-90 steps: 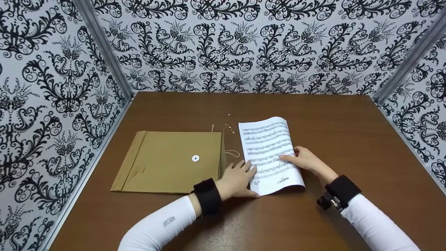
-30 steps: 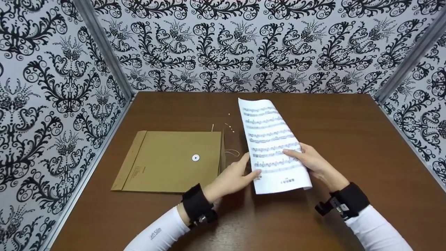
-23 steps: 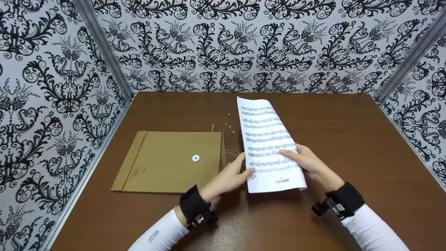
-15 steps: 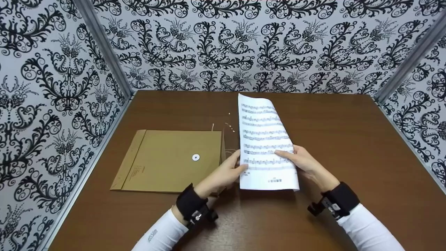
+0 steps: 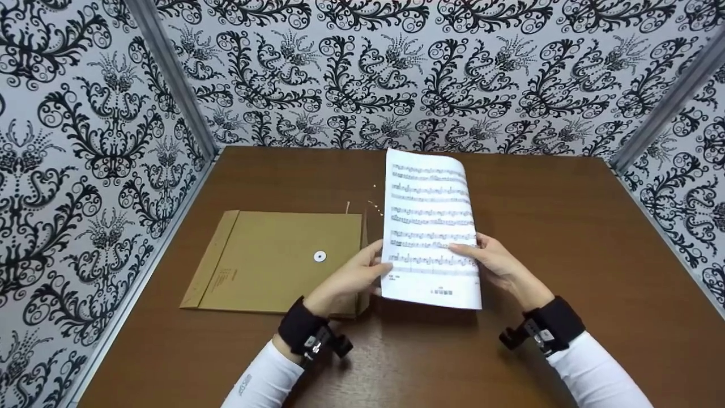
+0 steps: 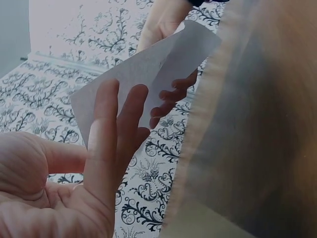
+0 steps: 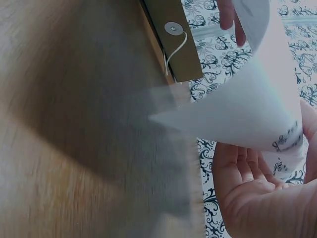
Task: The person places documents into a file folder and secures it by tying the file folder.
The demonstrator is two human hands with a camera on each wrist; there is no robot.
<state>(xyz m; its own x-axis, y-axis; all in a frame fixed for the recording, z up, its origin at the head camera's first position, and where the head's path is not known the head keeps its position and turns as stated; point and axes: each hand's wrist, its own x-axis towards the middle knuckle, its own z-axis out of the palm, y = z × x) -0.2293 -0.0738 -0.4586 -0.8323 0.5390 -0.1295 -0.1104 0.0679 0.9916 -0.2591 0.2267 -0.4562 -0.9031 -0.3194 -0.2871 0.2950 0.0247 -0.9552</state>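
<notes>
Printed sheet music [image 5: 430,221] is held up off the table, bowed along its right side. My left hand [image 5: 351,277] pinches its left edge, thumb in front and fingers behind. At the right edge, my right hand [image 5: 501,266] grips it with the thumb on the printed face and the other fingers behind. The left wrist view shows the left fingers stretched along the back of the paper [image 6: 133,64]. In the right wrist view the paper [image 7: 247,104] curls between both hands. A brown string-tie envelope [image 5: 283,260] lies just left, partly under the left hand.
The envelope has a white button [image 5: 319,256] and, in the right wrist view, a string [image 7: 177,52] near its open end. Small light specks [image 5: 375,208] lie on the brown table [image 5: 544,204] behind it. Patterned walls [image 5: 396,73] enclose the back and sides.
The sheet music has come up off the table and shifted slightly left, more upright. My left hand went from lying on its edge to pinching it. The envelope has stayed put.
</notes>
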